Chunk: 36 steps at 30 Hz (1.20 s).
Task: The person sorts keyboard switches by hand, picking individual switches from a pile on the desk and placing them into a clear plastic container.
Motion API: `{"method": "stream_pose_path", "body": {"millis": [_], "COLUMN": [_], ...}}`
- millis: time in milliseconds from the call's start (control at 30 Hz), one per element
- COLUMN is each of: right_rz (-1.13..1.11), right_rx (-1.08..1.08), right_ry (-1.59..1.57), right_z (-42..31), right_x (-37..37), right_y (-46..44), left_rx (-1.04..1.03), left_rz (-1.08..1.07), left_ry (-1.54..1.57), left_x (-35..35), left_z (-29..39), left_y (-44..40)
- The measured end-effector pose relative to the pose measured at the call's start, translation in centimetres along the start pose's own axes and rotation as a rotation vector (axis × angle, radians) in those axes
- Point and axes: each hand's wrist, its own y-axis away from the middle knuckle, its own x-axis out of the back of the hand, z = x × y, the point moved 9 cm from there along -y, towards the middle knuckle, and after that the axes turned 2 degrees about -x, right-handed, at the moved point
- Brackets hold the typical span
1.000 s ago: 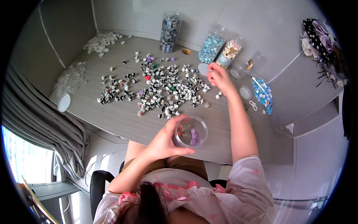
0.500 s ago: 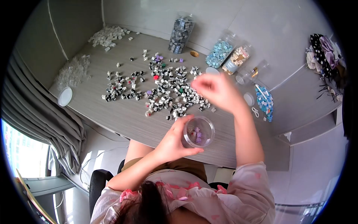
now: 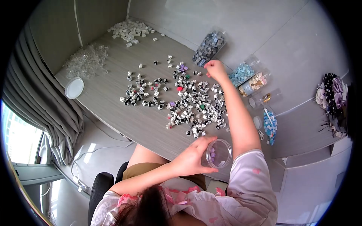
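My left hand (image 3: 192, 159) is wrapped round a clear plastic jar (image 3: 220, 154) near the table's front edge. Its open mouth is tilted up, and a few purple key switches (image 3: 213, 153) lie inside. Stretched far across the table, my right hand (image 3: 216, 71) has its fingertips pinched together at the tabletop, just below a jar of grey keycaps (image 3: 209, 47). Whatever is between those fingertips is hidden. To the left of that arm spreads a pile of key switches (image 3: 196, 107), mostly black and white, with some purple, green and red ones among them.
White keycaps (image 3: 132, 30) and clear plastic pieces (image 3: 88, 62) are heaped at the back left, near a round lid (image 3: 74, 88). At right lie jars of blue keycaps (image 3: 241, 73) and cream keycaps (image 3: 254, 83), a blue-filled bag (image 3: 270, 128) and small scissors (image 3: 261, 135).
My right hand has reached away from me, from above the pile to the table's back, where a purple switch lay. The jar stays in my left hand. The view has shifted.
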Motion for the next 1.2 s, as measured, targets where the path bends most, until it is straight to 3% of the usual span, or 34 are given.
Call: {"method": "stream_pose_path", "body": {"millis": [67,300,400,600,700,800,933,1033,1133,1200], "right_rz": [-0.030,-0.171,-0.117,-0.087,-0.230,-0.278,-0.392,-0.200,-0.015,-0.023], "right_rx": [-0.035,0.158,0.250,0.335,-0.231,-0.601,-0.470,-0.181,-0.038,-0.059], "right_ry": [-0.021,-0.037,0.147,0.089,-0.775,-1.576,-1.344,-0.373,0.066,0.038], "right_z": [0.3,-5.7,-7.3,-7.4,-2.9,-5.0,-4.2,-3.8,-6.1,-6.4], "right_x": [0.0,-2.1,-3.3,-4.8,-5.4,-6.0,-6.6,-5.9,-5.3,-5.6], "right_y": [-0.3,0.8,0.1,-1.3,-2.3,1.3,-0.2,-1.5,-1.3,-1.2], "left_rx": [-0.006,-0.029,-0.016,-0.017,-0.036,-0.031,-0.026,-0.022,-0.027,-0.026], "left_rz": [-0.008,-0.012,-0.013,0.013,0.004,-0.005,-0.012,-0.004,0.004,0.010], "left_ry": [0.015,0.028,0.040,0.066,0.059,0.075,0.069,0.062,0.057,0.054], "left_x": [0.0,0.0,0.2,0.5,0.4,0.4,0.3,0.5,0.5,0.5], "left_z": [0.0,0.0,0.0,-0.1,0.0,0.1,0.0,0.1,0.0,0.0], "left_y": [0.0,0.1,0.0,0.1,0.1,0.0,0.0,0.0,0.0,0.0]}}
